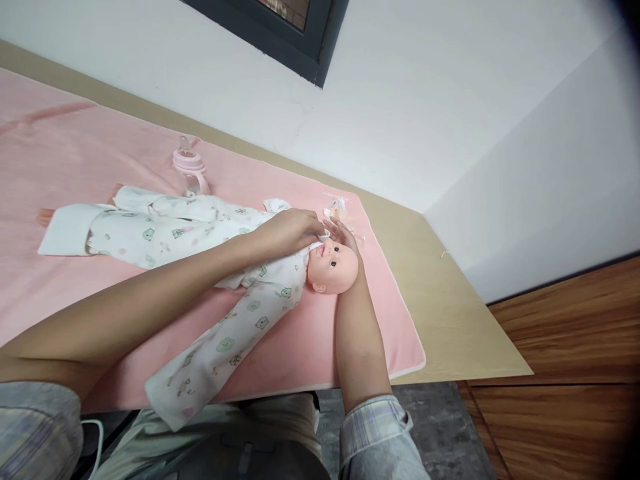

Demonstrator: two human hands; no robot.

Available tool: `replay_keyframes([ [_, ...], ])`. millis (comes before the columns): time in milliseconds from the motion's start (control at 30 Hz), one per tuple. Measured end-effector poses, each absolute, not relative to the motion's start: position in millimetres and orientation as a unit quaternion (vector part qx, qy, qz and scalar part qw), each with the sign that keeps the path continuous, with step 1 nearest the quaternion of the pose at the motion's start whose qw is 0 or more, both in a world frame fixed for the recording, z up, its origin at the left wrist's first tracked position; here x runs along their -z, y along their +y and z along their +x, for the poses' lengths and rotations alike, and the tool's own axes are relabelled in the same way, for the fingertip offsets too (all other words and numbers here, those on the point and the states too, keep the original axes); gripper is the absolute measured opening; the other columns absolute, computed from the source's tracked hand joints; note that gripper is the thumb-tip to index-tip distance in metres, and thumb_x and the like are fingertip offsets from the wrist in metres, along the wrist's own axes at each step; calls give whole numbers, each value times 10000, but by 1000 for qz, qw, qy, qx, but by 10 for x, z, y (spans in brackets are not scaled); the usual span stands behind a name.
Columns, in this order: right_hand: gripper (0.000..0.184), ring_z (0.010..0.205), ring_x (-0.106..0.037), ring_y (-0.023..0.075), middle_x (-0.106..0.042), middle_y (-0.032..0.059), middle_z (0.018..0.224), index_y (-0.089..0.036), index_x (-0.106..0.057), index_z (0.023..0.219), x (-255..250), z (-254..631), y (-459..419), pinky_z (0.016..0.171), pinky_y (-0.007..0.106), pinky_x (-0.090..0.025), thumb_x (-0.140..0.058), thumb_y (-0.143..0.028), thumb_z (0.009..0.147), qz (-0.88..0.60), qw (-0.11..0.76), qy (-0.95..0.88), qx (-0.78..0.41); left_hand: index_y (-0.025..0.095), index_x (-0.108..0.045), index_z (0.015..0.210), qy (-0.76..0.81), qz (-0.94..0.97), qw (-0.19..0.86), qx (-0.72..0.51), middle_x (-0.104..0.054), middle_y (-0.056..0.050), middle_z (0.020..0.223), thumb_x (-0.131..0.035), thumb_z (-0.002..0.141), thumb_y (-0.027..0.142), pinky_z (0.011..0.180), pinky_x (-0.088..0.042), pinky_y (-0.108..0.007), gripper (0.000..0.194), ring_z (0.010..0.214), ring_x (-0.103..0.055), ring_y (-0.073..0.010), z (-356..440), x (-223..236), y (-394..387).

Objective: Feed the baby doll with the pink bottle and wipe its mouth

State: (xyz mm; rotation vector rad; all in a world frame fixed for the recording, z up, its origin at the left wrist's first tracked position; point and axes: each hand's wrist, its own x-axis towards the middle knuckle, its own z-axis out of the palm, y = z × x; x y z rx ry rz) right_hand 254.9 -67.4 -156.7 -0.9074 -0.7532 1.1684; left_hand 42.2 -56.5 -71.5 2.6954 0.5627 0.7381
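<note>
A bald baby doll [340,270] lies on its back on a pink blanket [125,327], its head to the right. It wears a white outfit [185,230] printed with small green and pink figures. The near sleeve stretches toward me and hangs past the blanket's front edge. Across the doll's chest reaches my left hand [295,230], fingers pinched on the white collar by the chin. My right hand [344,235] curves round the far side of the doll's head, touching it; its fingers are extended beside the cheek, partly hidden.
A pink-lidded baby bottle [190,167] stands beyond the doll's legs. Behind my right hand lies a small clear plastic item [337,207], hard to make out. The wooden tabletop [450,320] ends at the right, near brown wooden panels [575,333]. A white wall rises behind.
</note>
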Motion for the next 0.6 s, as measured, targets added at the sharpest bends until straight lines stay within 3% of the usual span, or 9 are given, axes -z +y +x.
replay_keyframes([
  [600, 314, 1306, -628, 202, -729, -2, 1259, -304, -646, 1158, 1672, 2644, -532, 1231, 473, -416, -642, -466, 889, -402, 664, -347, -526, 158, -795, 970, 149, 938, 197, -245, -744, -55, 1006, -596, 907, 117, 768, -450, -251, 213, 862, -683, -193, 399, 618, -660],
])
